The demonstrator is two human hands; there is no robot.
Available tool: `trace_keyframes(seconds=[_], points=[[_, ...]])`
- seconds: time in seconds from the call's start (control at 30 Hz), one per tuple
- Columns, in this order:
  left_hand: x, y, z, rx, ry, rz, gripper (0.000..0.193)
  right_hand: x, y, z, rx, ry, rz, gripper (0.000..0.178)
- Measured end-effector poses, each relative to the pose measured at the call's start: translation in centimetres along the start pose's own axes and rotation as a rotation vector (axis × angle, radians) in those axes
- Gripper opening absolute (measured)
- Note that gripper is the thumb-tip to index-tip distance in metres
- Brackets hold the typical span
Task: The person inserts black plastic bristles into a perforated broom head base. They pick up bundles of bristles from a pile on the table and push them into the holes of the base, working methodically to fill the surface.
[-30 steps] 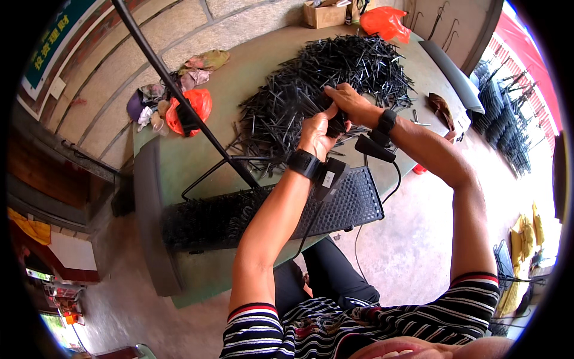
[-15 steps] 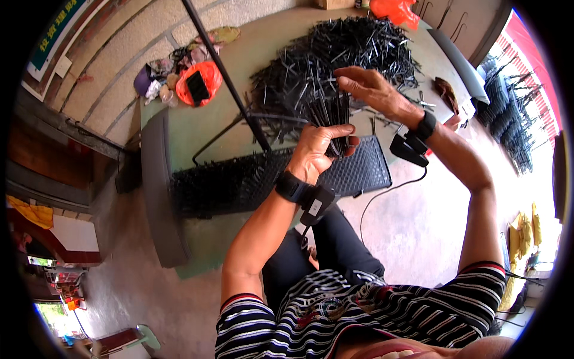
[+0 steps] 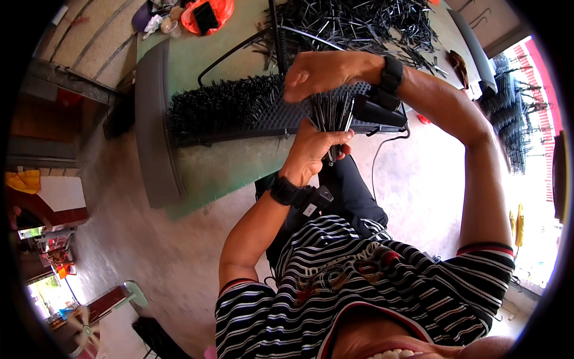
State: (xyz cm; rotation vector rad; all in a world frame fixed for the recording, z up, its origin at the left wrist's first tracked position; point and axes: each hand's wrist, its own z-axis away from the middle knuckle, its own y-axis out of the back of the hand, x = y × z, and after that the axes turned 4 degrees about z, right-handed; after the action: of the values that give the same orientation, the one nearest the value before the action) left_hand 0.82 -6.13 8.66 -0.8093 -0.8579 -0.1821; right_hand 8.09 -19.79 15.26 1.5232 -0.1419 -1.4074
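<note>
The left hand's (image 3: 312, 148) fingers wrap a bundle of black strips (image 3: 332, 122) near the perforated black tray (image 3: 269, 119) on the counter (image 3: 221, 161). The right hand (image 3: 326, 75) bends just beyond the bundle's top; whether its fingers hold anything cannot be told from this angle. A heap of strips (image 3: 365, 27) lies farther back.

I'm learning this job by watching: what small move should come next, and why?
The left hand holds a bundle of black sticks, and the perforated black rack bristles with black pieces on its left but shows bare holes beside them, so perhaps the right hand should set one there.
</note>
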Motion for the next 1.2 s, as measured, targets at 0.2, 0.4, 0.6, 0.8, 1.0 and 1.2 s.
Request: trace_keyframes(seconds=[0.2,0.4,0.6,0.8,1.0,1.2], points=[[-1.3,2.3,2.5,-0.026,-0.027,0.063,0.016,-3.1,-2.4,-0.7,0.161,-0.049,0.018,0.021],[-3.4,5.4,3.2,0.07,-0.031,0.14,0.02,-1.9,-4.0,1.4,0.812,0.042,-0.18,0.022],[-3.5,7.2,3.7,0.194,-0.117,0.483,0.025,-1.7,-9.0,6.2,0.397,-0.275,-0.648,0.019],[-4.6,8.3,3.7,0.244,-0.124,0.439,0.026,0.6,-12.8,3.7,0.474,-0.355,-0.886,0.023],[-4.3,8.7,3.9,0.297,-0.192,0.337,0.024,0.4,-12.9,2.2,0.449,-0.374,-1.018,0.021],[-3.5,8.1,4.1,0.226,-0.156,0.327,0.021,1.6,-12.8,1.4,0.383,-0.268,-0.885,0.017]])
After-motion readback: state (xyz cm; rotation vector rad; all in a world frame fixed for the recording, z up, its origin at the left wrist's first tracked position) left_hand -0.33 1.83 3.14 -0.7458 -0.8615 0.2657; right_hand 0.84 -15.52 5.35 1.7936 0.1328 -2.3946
